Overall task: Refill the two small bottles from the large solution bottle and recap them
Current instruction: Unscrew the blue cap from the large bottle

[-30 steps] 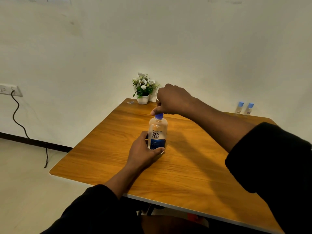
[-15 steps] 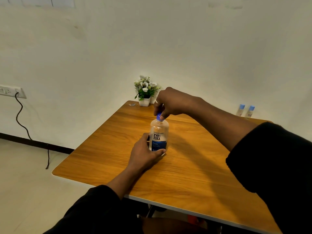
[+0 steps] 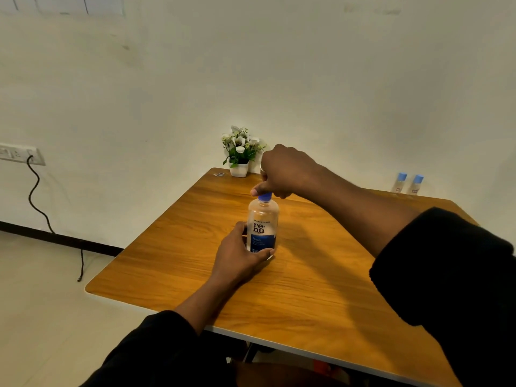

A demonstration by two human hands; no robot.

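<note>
Bottle [image 3: 262, 219] at centre frame looks light and slippery; left grip [image 3: 237, 256] clasps its base, right grip [image 3: 286, 171] pinches the cap [image 3: 264, 197].

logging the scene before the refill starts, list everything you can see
table: 1, orange-brown wood, against the wall
large bottle: 1, clear with blue label, upright mid-table
cap: 1, blue, on the large bottle
small bottles: 2, clear, light blue caps, table's far right edge
flower pot: 1, white, white flowers, table's far corner
wall socket: 1, white, left wall
cable: 1, black, from socket to floor
left hand: 1, fingers round the large bottle's base
right hand: 1, fingers pinching the cap
sleeves: 2, black, on both forearms
</note>
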